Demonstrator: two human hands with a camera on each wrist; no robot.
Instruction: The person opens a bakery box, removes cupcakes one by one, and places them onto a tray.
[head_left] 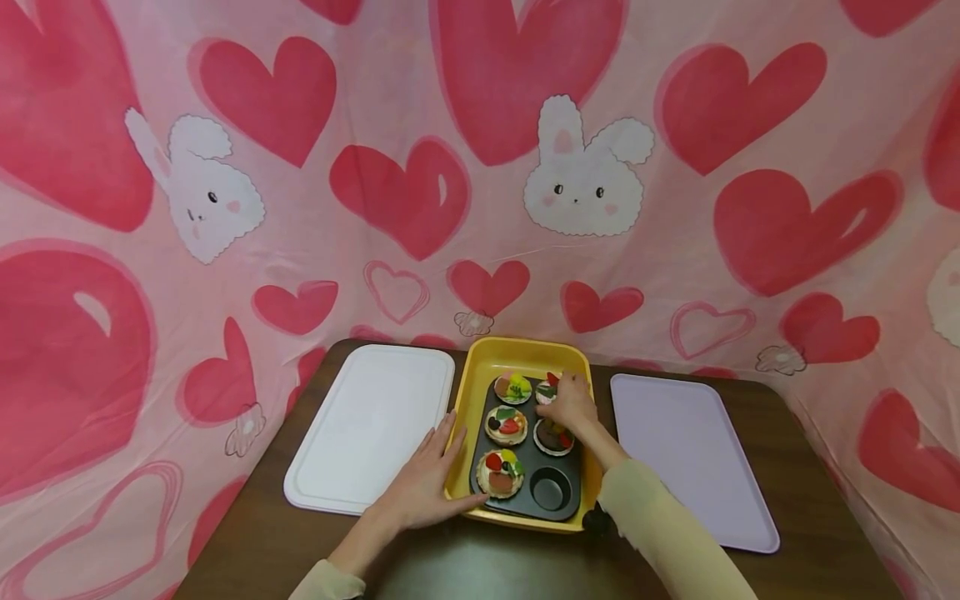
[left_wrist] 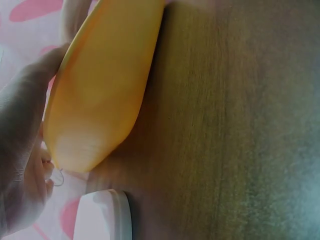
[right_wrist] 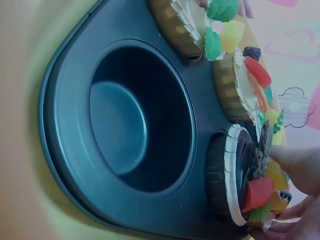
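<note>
A dark muffin tin [head_left: 517, 500] lies inside a yellow tray [head_left: 487, 354]. Several toy fruit tarts sit in its cups, including a chocolate tart [right_wrist: 235, 175] on the right side. Fingers of my right hand [head_left: 573, 406] pinch the pink-and-white tart [head_left: 546, 392] in the back right cup; the hand partly covers it. My left hand [head_left: 427, 477] rests against the tray's left side, fingers spread, thumb at the near left corner. In the left wrist view the tray's yellow wall [left_wrist: 105, 85] hides part of that hand. The front right cup [right_wrist: 120, 130] holds nothing.
A white board [head_left: 375, 425] lies left of the yellow tray, and a lilac tray [head_left: 690, 458] lies to its right. All stand on a dark wooden table [head_left: 810, 500]. Behind hangs a pink cloth [head_left: 495, 225] with hearts and rabbits.
</note>
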